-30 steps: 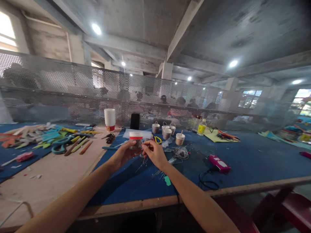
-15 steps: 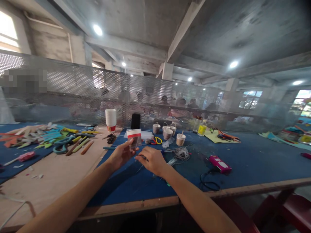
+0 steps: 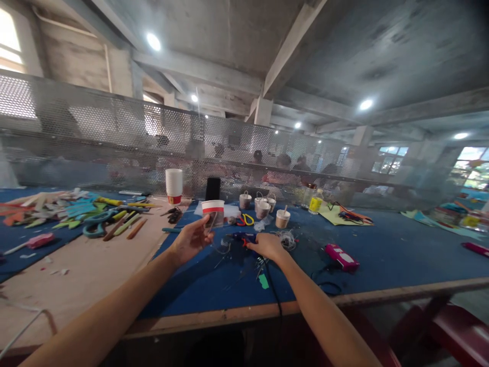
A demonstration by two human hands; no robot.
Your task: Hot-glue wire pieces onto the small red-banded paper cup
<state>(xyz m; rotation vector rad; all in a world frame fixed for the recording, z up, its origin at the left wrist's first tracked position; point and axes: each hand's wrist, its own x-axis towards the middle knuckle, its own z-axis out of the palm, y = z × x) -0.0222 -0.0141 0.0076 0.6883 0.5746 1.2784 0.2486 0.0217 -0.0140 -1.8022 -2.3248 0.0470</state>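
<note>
Both bare forearms reach forward from the near edge. The left hand is raised, palm turned right, its fingers curled in a grip. The right hand lies lower and farther right, palm down, fingers closed.

Single head-worn view, facing forward, downward over the worktable

Along the far edge of my table a stack of white cups stands beside a dark phone. Small handled pots cluster mid-edge, a yellow-labelled bottle just right of them. Colourful foam strips crowd the far-left corner; a pink box lies nearer my front edge.
</note>
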